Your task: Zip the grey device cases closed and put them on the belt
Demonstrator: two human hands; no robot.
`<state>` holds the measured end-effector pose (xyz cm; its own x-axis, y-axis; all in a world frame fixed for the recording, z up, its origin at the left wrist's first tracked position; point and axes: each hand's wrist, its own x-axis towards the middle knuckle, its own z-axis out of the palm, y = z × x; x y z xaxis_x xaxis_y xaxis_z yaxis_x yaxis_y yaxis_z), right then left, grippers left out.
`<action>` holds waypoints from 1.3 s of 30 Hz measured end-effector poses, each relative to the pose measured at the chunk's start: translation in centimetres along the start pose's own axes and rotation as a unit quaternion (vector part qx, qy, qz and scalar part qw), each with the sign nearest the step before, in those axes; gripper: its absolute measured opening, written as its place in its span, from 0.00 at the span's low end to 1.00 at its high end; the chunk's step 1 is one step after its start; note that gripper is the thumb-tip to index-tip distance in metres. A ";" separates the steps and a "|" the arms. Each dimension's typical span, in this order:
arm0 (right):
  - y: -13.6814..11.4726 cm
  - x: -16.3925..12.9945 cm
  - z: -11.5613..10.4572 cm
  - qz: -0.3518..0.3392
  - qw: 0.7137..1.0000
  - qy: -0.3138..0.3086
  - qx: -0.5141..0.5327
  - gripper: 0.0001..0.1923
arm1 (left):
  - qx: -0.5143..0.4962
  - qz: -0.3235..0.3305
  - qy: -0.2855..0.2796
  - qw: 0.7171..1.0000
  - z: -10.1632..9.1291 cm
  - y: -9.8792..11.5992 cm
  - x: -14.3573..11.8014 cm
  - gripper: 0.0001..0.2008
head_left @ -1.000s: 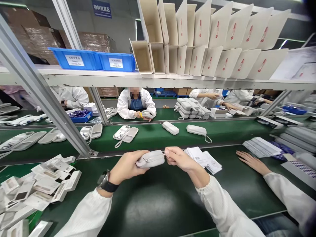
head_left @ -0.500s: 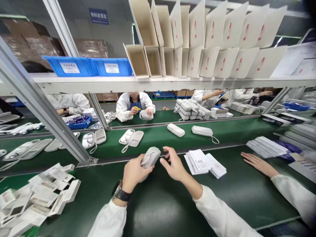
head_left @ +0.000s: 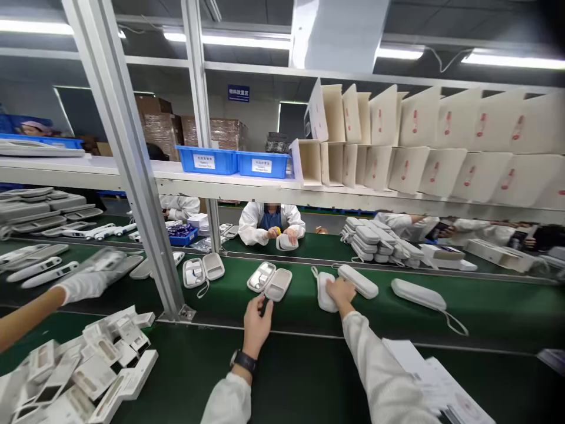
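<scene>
On the green conveyor belt, my right hand grips the side of a closed white carrying case with a wrist strap. Just behind it lies a second closed case, close to my fingers. My left hand reaches to the near edge of an open case, thumb and fingers apart. Small white parts sit in that case's left half. Whether my left fingertips touch the case I cannot tell. Another open case rests farther left.
White small boxes are heaped at the left front. Printed papers lie by my right forearm. A metal post and a shelf stand ahead. A co-worker's gloved hand is at left; another person sits opposite.
The closed case has gone from my left hand to the belt, under my right hand. My left hand has moved to the open case. The view has tilted up and turned left.
</scene>
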<state>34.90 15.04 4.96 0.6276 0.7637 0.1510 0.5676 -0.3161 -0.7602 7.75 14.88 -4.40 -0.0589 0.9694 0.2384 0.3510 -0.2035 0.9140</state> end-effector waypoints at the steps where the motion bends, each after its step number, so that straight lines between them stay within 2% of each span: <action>1: -0.4 0.0 0.9 -0.016 1.000 -0.010 0.000 0.30 | 0.016 -0.015 0.022 1.000 -0.5 0.0 2.2 0.28; 4: -1.4 -1.8 5.8 -0.049 0.996 -0.077 0.026 0.31 | 0.065 -0.083 0.057 0.993 -1.1 0.0 8.5 0.26; 7: -2.1 -3.6 11.1 0.004 0.988 -0.146 0.051 0.35 | 0.082 -0.127 0.032 0.988 0.3 -0.2 11.8 0.25; 9: -2.3 -4.1 13.3 0.031 0.979 -0.180 0.090 0.37 | 0.069 -0.115 -0.008 0.991 1.7 -0.1 11.8 0.24; 12: -2.4 -4.8 13.8 0.026 0.958 -0.215 0.189 0.39 | 0.022 -0.045 -0.081 0.995 3.3 0.7 9.2 0.22; 13: -2.4 -5.4 13.3 0.018 0.948 -0.223 0.227 0.41 | 0.007 -0.018 -0.101 0.995 3.5 1.1 8.0 0.23; 15: -2.1 -7.2 11.7 0.003 0.926 -0.234 0.297 0.45 | -0.013 0.022 -0.113 0.993 3.3 1.9 5.3 0.31; 17: -1.6 -9.5 9.4 -0.011 0.902 -0.250 0.351 0.48 | -0.025 0.036 -0.076 0.996 2.0 2.6 2.8 0.38; 19: -0.9 -11.8 6.9 -0.047 0.884 -0.258 0.388 0.43 | -0.040 0.036 -0.021 0.998 -0.4 2.9 0.5 0.39; 20: -0.6 -12.8 5.6 -0.062 0.885 -0.240 0.395 0.40 | -0.057 0.038 -0.006 0.998 -1.8 3.0 -0.6 0.38; 21: -0.3 -13.6 4.3 -0.068 0.892 -0.210 0.396 0.36 | -0.079 0.043 -0.004 0.996 -3.4 2.9 -1.6 0.37; 23: -0.1 -15.0 1.9 -0.061 0.902 -0.173 0.391 0.31 | -0.156 0.058 -0.037 0.985 -6.5 2.8 -3.6 0.36; 24: -0.1 -15.7 0.8 -0.059 0.897 -0.196 0.392 0.31 | -0.183 0.060 -0.053 0.980 -8.0 2.7 -4.5 0.36; 25: -0.3 -16.4 -0.1 -0.071 0.880 -0.246 0.399 0.32 | -0.198 0.062 -0.072 0.976 -9.3 2.7 -5.4 0.37; 27: -0.7 -18.2 -1.6 -0.130 0.823 -0.361 0.419 0.32 | -0.200 0.067 -0.103 0.972 -11.4 2.8 -7.2 0.38; 28: -1.0 -19.2 -2.2 -0.159 0.798 -0.394 0.428 0.31 | -0.196 0.072 -0.115 0.971 -12.2 3.0 -8.1 0.38; 30: -1.3 -21.2 -3.3 -0.191 0.774 -0.404 0.449 0.28 | -0.188 0.080 -0.130 0.970 -13.5 3.7 -9.6 0.39; 32: -1.4 -22.8 -4.4 -0.189 0.761 -0.403 0.472 0.25 | -0.178 0.087 -0.134 0.971 -14.8 4.7 -10.7 0.39; 36: -0.8 -24.3 -6.2 -0.119 0.732 -0.431 0.514 0.22 | -0.112 0.106 -0.156 0.976 -17.7 6.4 -11.8 0.36; 39: -0.5 -24.8 -6.8 -0.083 0.712 -0.479 0.507 0.19 | -0.125 0.120 -0.154 0.973 -19.4 7.1 -12.2 0.37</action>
<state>22.64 -7.57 5.86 -0.3299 0.9301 0.1615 -0.3904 0.0213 -0.9204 -7.18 -1.02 5.57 0.2934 0.8772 0.3801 0.0805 -0.4189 0.9045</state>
